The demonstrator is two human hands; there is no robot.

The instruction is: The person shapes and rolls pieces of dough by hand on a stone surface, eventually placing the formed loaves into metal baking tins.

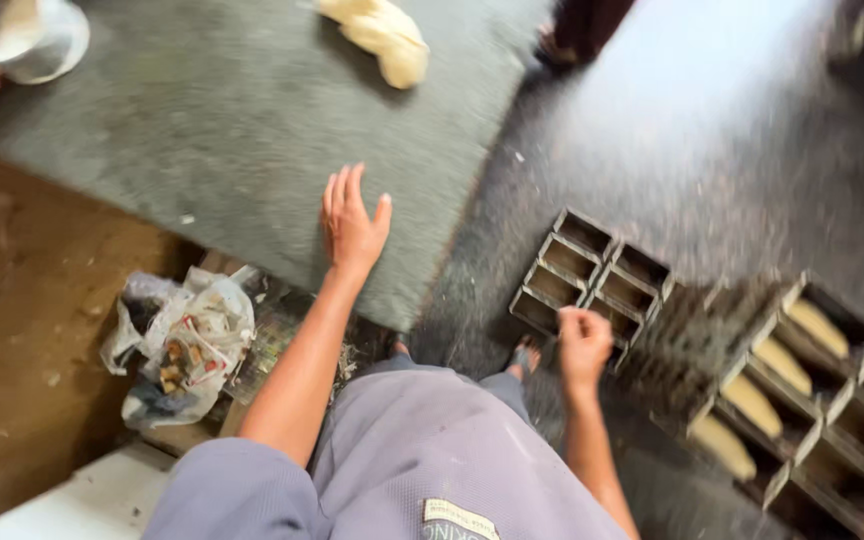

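Left hand: your left hand [350, 222] lies flat and open on the grey stone worktop [222, 130], fingers spread and pointing to the far side, near the slab's near right corner; it holds nothing.
Right hand: your right hand [584, 345] is curled into a loose fist just at the near edge of the empty set of loaf tins [592, 285] on the floor; blur hides whether the fingers pinch the rim or only touch it, so you cannot tell the grip.
Empty tins: a strapped block of dark metal compartments, all bare inside, standing on the speckled floor [712, 140] right of the worktop, in front of your feet.
Filled tins: further right, a second set of tins [792, 390] has pale dough in several compartments; it stands near the empty set but apart from it.
Dough: a pale lump of dough [387, 38] rests at the far edge of the worktop, well apart from your left hand.
Left side: crumpled plastic bags [184, 345] lie below the worktop's near edge, beside your left forearm.
Far left: a whitish metal bowl [27, 38] sits at the worktop's far left corner.
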